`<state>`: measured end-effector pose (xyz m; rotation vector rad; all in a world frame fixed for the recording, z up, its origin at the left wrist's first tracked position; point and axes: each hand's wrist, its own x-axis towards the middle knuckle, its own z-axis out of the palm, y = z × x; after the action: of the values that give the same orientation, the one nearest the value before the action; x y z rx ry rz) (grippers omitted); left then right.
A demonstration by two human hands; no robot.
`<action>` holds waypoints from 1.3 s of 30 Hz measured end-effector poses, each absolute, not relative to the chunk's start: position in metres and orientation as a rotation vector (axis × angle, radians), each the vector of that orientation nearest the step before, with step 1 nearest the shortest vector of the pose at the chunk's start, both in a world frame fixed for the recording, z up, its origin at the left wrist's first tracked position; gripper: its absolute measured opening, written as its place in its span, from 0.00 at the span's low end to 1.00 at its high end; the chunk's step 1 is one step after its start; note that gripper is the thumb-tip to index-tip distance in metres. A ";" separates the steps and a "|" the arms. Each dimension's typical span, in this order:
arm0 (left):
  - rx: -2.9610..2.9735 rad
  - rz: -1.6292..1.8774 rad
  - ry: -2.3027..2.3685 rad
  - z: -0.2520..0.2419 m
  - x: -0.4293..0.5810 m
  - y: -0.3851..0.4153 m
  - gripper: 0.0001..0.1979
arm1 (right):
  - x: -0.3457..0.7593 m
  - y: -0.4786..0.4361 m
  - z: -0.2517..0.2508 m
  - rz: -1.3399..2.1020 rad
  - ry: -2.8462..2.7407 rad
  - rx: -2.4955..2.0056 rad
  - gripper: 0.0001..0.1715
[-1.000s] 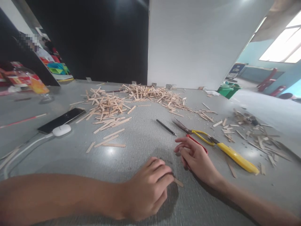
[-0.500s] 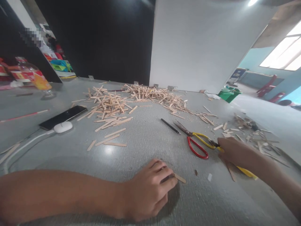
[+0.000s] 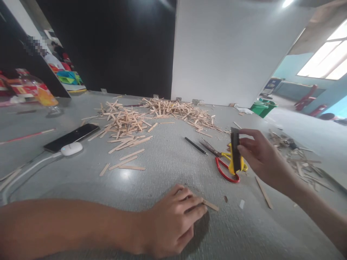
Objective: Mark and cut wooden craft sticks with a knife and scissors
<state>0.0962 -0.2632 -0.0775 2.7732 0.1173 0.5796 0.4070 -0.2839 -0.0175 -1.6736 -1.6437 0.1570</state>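
My left hand (image 3: 173,220) rests on the grey table (image 3: 168,166), fingers pinched on a short wooden stick (image 3: 210,205) that pokes out to the right. My right hand (image 3: 261,157) is raised above the table and grips a yellow utility knife (image 3: 235,153), held upright with its dark blade end on top. Just below it lie scissors (image 3: 223,164) with one red and one yellow handle, and a black pencil (image 3: 195,146) lies to their left.
Heaps of wooden sticks (image 3: 151,113) cover the far middle of the table, with cut scraps (image 3: 298,159) on the right. A phone (image 3: 72,137) and white charger (image 3: 71,148) lie at left, a bottle (image 3: 40,94) beyond. White and black boards stand behind.
My right hand moved from beside my left hand to the yellow knife on the right, took hold of it and lifted it upright. My left hand stayed put on the stick.
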 end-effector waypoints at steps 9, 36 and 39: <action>2.674 0.701 0.084 -0.082 0.091 -0.258 0.20 | 0.387 -0.284 -0.034 0.125 -1.887 -1.622 0.12; 2.732 0.517 0.334 -0.072 0.100 -0.262 0.19 | 0.362 -0.305 -0.052 0.775 -1.402 -1.620 0.19; 2.785 0.452 0.320 -0.072 0.101 -0.263 0.19 | 0.346 -0.316 -0.066 0.918 -1.348 -1.578 0.20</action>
<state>0.1013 -0.2628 -0.0716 2.7849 0.3204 0.4522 0.3457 -0.3162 -0.0661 -1.5777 -1.3478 0.9178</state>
